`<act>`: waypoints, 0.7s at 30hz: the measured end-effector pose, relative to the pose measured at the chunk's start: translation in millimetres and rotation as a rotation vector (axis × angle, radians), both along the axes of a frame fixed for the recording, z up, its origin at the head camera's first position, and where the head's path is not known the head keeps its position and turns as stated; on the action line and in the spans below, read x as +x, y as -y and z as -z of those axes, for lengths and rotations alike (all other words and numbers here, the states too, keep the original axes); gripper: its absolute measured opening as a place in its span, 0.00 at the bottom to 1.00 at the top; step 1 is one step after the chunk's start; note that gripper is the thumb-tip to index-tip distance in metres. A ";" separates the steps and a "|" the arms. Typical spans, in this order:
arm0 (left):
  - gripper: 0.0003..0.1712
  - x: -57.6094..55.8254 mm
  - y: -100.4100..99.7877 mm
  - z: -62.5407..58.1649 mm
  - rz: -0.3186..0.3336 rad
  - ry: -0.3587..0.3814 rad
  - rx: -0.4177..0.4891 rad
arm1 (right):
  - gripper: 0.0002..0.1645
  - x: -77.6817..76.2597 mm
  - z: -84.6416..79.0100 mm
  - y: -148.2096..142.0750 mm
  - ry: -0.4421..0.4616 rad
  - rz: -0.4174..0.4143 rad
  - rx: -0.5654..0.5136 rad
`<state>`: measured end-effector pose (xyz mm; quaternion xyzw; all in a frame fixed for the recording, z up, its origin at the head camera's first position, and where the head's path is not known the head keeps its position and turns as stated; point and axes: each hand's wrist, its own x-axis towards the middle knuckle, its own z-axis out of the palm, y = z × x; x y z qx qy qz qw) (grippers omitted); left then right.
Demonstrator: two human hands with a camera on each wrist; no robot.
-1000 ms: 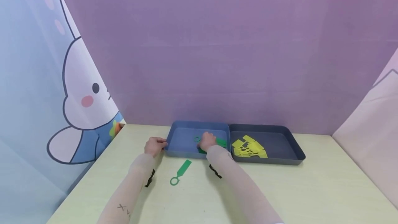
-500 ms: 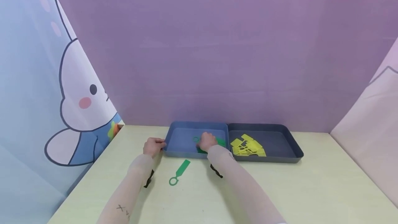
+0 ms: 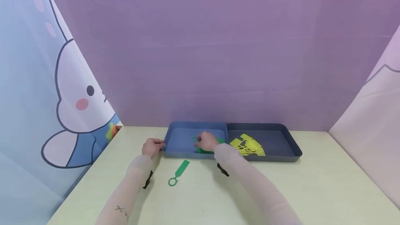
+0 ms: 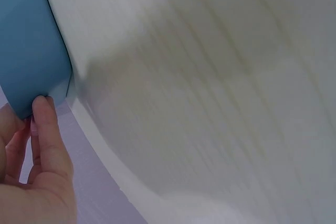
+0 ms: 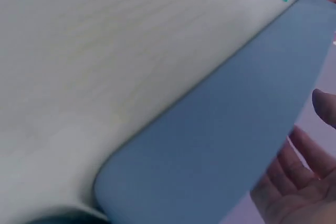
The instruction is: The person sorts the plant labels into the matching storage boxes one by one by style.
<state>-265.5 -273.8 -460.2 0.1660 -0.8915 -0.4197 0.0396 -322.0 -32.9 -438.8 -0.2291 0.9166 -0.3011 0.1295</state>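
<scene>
My left hand [image 3: 152, 147] pinches the left end of the blue tray [image 3: 178, 139] near its front corner. In the left wrist view, the thumb and fingers meet around the tray's rim [image 4: 26, 100]. Over the right half of that tray is my right hand [image 3: 207, 142], above several green plastic tags [image 3: 204, 151] that it partly covers. The right wrist view shows its thumb spread away from the fingers [image 5: 294, 169], with nothing between them, behind the tray's front wall [image 5: 210, 114]. One green ring-ended tag [image 3: 181, 169] lies on the table in front of the tray.
A dark grey tray [image 3: 282, 145] stands against the blue tray's right side, with several yellow tags [image 3: 251, 146] heaped in its left part. Both trays sit toward the back of the pale wooden table [image 3: 315, 180], before a purple cloth backdrop [image 3: 212, 55].
My right hand's fingers have lifted and loosened from the green tags in the blue tray. My left hand keeps its grip on the rim. The head view has shifted slightly.
</scene>
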 end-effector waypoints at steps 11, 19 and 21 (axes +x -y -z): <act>0.15 -0.5 0.6 0.8 0.001 0.007 0.002 | 0.25 11.5 -14.8 -13.9 -0.005 -0.182 -0.030; 0.16 -1.0 1.0 0.5 0.002 0.010 0.006 | 0.26 28.7 -20.0 -14.0 -0.114 -0.340 0.046; 0.16 -0.6 1.2 0.4 0.001 0.009 0.009 | 0.26 32.5 -21.2 -12.5 -0.138 -0.367 0.055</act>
